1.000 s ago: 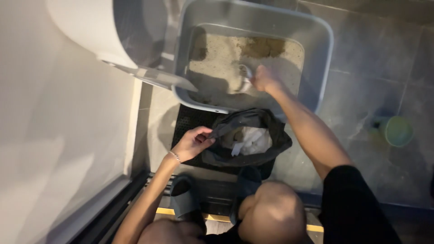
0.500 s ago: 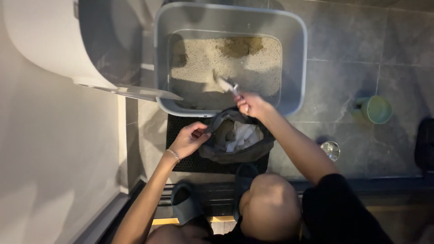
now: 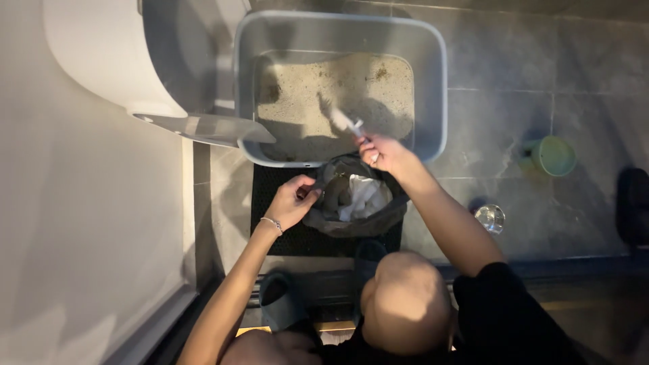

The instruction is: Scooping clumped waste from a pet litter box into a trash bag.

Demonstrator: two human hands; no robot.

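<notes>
A grey litter tray (image 3: pixel 433 81) filled with sandy litter (image 3: pixel 338 101) stands on the tiled floor ahead of me. My right hand (image 3: pixel 382 152) grips a small white scoop (image 3: pixel 341 120), its head raised over the litter near the tray's front wall. Just in front of the tray sits a dark waste bag (image 3: pixel 378 220) holding crumpled white paper (image 3: pixel 362 196). My left hand (image 3: pixel 292 201) pinches the bag's left rim and keeps its mouth wide. A thin bracelet circles that wrist.
A white hooded cover (image 3: pixel 101 54) lies tipped beside the tray on the left, with a grey flap (image 3: pixel 209 128). A black mat (image 3: pixel 277 236) lies under the bag. A green cup (image 3: pixel 551 155) and a small glass (image 3: pixel 490 217) stand right. Slippers (image 3: pixel 280 297) are near my knees.
My right hand has pulled the scoop back from the middle of the litter toward the tray's front edge, close above the bag. The left hand stays on the bag rim.
</notes>
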